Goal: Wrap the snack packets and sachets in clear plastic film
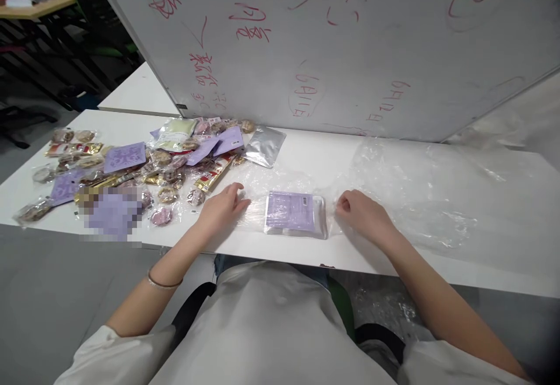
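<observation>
Between my hands a flat purple packet (289,211) lies on a silver pouch (321,217), with clear plastic film (252,211) over and around them. My left hand (221,213) is just left of the packets at the film's edge, its thumb and forefinger apart. On the other side, my right hand (361,213) has its fingers curled together in a pinch on the film. A long sheet of the same film spreads away to the right of that hand.
Wrapped snacks (168,194), purple packets (125,157) and gold-and-red sachets (214,173) pile up on the left of the white table (306,157). A silver pouch (265,147) lies behind. A whiteboard (341,52) stands along the far edge.
</observation>
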`<action>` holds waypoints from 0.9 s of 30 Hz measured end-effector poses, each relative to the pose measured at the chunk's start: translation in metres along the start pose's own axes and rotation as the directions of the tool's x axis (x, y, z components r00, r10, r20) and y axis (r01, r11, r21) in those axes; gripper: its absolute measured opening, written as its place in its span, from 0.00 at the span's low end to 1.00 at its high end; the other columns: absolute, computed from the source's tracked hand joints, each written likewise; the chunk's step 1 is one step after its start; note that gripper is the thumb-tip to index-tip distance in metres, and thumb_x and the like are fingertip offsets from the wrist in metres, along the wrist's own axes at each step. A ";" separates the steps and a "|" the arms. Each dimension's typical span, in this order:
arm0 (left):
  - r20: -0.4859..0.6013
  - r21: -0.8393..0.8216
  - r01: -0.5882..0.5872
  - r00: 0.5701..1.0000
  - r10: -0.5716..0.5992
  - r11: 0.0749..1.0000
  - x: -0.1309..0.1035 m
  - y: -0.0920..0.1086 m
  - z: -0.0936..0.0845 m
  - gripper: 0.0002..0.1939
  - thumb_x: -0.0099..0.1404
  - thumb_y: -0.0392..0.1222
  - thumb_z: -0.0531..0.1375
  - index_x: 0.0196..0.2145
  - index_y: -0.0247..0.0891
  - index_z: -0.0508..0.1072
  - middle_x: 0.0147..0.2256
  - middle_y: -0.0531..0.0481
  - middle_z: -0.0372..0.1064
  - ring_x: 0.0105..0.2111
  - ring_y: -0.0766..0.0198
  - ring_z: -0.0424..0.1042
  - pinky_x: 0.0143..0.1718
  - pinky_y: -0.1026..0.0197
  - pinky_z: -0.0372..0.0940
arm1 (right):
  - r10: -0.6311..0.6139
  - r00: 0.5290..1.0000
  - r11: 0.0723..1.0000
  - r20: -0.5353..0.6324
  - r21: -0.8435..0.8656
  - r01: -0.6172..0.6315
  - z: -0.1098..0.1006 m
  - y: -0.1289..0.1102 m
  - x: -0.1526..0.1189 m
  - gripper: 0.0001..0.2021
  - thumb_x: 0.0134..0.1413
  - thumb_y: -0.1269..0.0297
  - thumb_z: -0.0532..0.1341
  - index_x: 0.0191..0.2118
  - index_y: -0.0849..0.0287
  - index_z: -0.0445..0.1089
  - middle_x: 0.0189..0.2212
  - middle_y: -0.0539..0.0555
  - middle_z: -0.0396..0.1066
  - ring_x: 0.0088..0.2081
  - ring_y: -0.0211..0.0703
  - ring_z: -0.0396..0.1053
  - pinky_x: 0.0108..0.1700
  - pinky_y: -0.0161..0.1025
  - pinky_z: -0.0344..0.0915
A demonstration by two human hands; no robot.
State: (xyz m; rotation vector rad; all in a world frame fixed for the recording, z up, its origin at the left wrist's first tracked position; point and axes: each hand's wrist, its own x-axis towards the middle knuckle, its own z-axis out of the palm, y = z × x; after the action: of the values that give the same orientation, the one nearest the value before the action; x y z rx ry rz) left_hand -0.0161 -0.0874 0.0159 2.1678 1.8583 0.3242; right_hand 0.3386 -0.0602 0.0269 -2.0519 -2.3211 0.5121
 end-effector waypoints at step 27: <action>0.053 -0.153 -0.006 0.998 0.015 0.988 0.021 0.013 0.008 0.19 0.74 0.46 0.44 0.52 0.39 0.69 0.44 0.41 0.74 0.40 0.52 0.75 0.39 0.55 0.66 | 0.099 0.974 0.995 -0.202 0.022 -0.097 0.019 -0.009 0.021 0.13 0.52 0.69 0.53 0.45 0.58 0.62 0.24 0.52 0.69 0.23 0.45 0.64 0.27 0.40 0.54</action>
State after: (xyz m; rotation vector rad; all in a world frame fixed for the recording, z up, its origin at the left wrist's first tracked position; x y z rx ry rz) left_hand 0.0018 -0.0690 0.0125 2.0646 1.7341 0.3924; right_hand 0.3227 -0.0455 0.0063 -2.1108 -2.1069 0.3003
